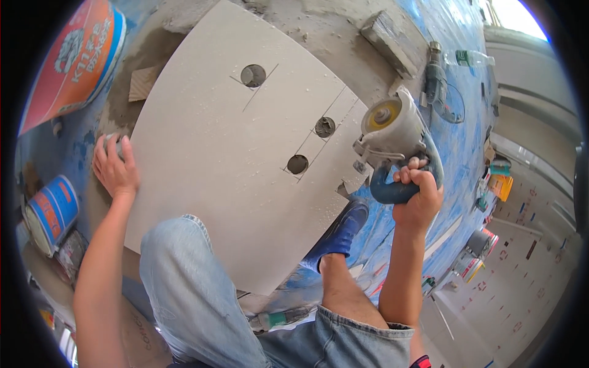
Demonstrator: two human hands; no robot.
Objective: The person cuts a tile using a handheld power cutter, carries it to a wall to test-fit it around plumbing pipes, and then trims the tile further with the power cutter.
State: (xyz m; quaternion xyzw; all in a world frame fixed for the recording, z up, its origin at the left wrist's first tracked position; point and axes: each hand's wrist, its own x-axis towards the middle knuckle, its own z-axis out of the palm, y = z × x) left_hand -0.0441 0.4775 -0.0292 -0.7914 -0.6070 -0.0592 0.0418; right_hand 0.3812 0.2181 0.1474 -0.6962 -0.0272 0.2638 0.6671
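A large pale tile (208, 141) lies before me, dusted with white crumbs. It has three round holes (253, 76) with pencil lines drawn about them, and a small notch at its right edge. At the tile's left edge, my left hand (115, 170) is closed round a small grey piece (118, 146), mostly covered by the fingers. My right hand (418, 191) grips the blue handle of a handheld tile cutter (392, 132). The cutter is held up beside the tile's right edge, its yellow-centred disc facing up; whether the disc spins cannot be told.
An orange bucket (76, 61) stands at the far left, a blue-orange can (52, 211) below it. A grey block (394, 44), a power tool (435, 80) and a plastic bottle (469, 58) lie at the far right. My knee (178, 245) overlaps the tile; my blue shoe (340, 233) is beside it.
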